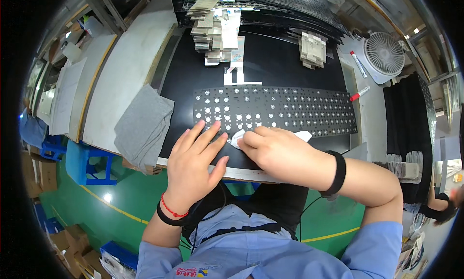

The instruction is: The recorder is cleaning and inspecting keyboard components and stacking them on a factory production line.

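1. Head view: the left hand (191, 165) is spread wide, fingers apart and thumb out to the side, palm down with nothing in its grip. Its fingertips reach over the lower left edge of the dotted panel (249, 107); whether they press on it or hover just above, I cannot tell.
2. The right hand (270, 146) is closed, its fingers curled and bunched around a white cloth (236, 139). Cloth shows on both sides of the fist — a fold to the left of the fingertips, a loose corner to the right beyond the knuckles.
3. The dotted panel, long and black with rows of pale round spots, lies flat on the black bench (180, 93), directly in front of the person. The cloth is at its lower edge, left of centre.
4. Hidden: most of the cloth is covered by the right hand, and so is part of the panel's lower edge. How the right thumb and the inner fingers grip cannot be made out.
5. A grey cloth (142, 124) lies left of the panel, folded and drooping over the bench's front edge.
6. At the far right another person's hand (455, 197) is blurred and cut off by the dark rim — what it does is unclear.
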{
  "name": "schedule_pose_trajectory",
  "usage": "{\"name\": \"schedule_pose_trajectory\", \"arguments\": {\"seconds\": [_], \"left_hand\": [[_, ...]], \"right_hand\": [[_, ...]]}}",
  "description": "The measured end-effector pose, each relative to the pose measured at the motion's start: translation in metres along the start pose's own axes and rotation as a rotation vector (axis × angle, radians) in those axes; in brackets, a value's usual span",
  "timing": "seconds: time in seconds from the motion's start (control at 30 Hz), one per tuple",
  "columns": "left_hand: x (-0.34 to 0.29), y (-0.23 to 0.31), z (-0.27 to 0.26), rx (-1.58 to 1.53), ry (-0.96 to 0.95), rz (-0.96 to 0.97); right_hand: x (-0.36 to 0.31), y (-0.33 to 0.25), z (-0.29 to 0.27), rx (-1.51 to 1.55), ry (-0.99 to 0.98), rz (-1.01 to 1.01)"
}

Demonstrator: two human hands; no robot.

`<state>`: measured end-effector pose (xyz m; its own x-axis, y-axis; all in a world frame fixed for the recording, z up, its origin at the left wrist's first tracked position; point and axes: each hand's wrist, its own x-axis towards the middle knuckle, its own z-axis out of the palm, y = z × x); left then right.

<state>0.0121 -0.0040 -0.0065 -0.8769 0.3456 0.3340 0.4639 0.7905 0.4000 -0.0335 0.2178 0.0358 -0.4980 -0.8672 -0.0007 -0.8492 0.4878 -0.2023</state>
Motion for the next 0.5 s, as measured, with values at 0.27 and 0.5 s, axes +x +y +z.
{"name": "schedule_pose_trajectory", "arguments": {"seconds": [0.27,0.5], "left_hand": [[0.000,-0.001,0.000,0.007,-0.004,-0.001],[-0.001,-0.002,0.000,-0.005,-0.005,-0.016]], "right_hand": [[-0.004,0.001,-0.002,-0.009,-0.019,0.009],[-0.013,0.004,-0.006,-0.029,-0.068,0.028]]}}
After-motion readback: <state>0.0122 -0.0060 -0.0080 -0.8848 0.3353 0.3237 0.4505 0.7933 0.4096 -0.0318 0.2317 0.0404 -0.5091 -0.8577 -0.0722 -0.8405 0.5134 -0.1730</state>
